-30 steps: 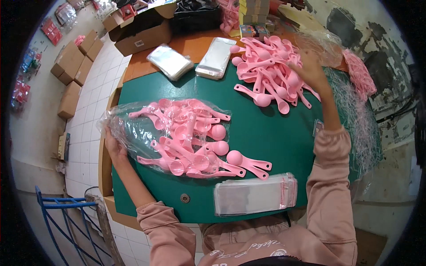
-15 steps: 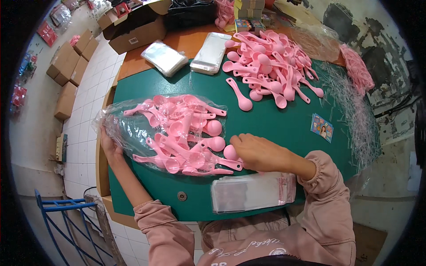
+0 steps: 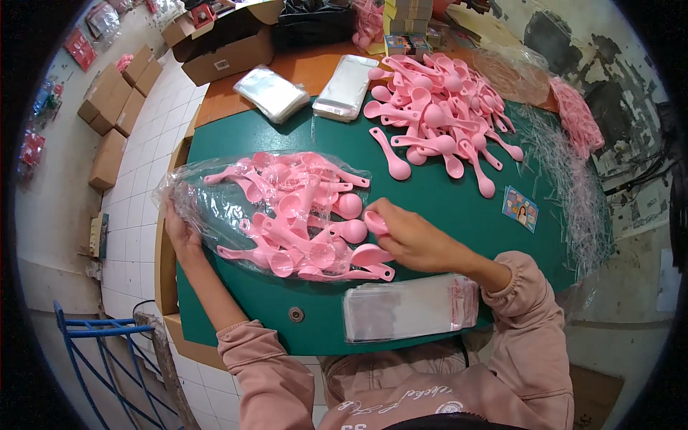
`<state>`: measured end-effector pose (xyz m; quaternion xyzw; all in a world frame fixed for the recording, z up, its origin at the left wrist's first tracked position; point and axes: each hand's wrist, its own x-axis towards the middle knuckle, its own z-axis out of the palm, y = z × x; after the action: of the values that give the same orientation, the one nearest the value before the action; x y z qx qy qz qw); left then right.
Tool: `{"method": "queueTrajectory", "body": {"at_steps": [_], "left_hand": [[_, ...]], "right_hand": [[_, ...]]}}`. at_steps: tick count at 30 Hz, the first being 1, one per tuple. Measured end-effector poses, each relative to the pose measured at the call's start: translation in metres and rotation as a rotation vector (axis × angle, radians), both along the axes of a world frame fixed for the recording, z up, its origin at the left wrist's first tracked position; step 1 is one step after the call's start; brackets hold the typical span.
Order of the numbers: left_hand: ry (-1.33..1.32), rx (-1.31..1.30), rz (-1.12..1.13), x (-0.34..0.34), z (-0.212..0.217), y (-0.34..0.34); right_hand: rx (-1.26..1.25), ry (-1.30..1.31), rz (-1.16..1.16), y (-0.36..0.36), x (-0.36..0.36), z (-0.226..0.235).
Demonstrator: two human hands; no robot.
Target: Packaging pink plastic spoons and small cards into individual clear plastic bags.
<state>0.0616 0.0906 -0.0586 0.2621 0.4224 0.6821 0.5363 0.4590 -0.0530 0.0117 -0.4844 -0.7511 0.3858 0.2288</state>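
Observation:
A clear plastic bag (image 3: 208,203) lies on the green tabletop with several pink measuring spoons (image 3: 289,206) in it. At its left end, my left hand (image 3: 183,231) is closed on the gathered plastic. My right hand (image 3: 416,235) is at the bag's right side, fingers pinched on a pink measuring spoon (image 3: 375,223); part of that spoon is hidden by the fingers. Just below it, another pink spoon (image 3: 371,254) rests by the bag's right edge. A stack of clear plastic sleeves (image 3: 401,309) lies close to my body, below my right wrist.
A heap of pink spoons (image 3: 437,107) covers the far right of the table. Two stacks of clear bags (image 3: 271,93) lie at the back, near an open cardboard box (image 3: 229,54). Small printed cards (image 3: 519,208) and loose clear strands (image 3: 573,193) are on the right.
My right hand has lifted slightly, and the spoon in its fingers now shows. A spoon has slid out at the heap's near side. My left hand stays on the bag.

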Motion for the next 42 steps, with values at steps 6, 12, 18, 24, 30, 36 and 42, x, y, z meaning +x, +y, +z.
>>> {"method": "queueTrajectory", "body": {"at_steps": [6,12,18,24,30,36,42], "left_hand": [[-0.034,0.005,-0.012,-0.008,-0.007,0.003],[-0.034,0.009,-0.013,-0.008,-0.006,0.005],[-0.006,-0.007,0.026,-0.002,-0.003,0.002],[-0.032,-0.036,0.028,-0.003,0.001,-0.001],[-0.04,0.001,0.009,-0.001,-0.003,0.003],[-0.001,-0.006,0.068,-0.001,-0.001,-0.001],[0.046,0.014,0.02,-0.001,-0.004,0.002]], "right_hand": [[-0.004,-0.152,0.056,-0.025,-0.024,0.003],[-0.048,-0.293,0.103,-0.013,-0.01,-0.005],[-0.216,-0.287,0.278,0.002,0.033,0.015],[-0.033,-0.172,-0.089,0.06,0.116,0.045],[-0.033,-0.366,-0.278,0.17,0.183,0.058],[0.593,-0.154,-0.328,0.134,0.114,0.029],[0.371,-0.06,0.503,0.066,-0.006,-0.011]]}}
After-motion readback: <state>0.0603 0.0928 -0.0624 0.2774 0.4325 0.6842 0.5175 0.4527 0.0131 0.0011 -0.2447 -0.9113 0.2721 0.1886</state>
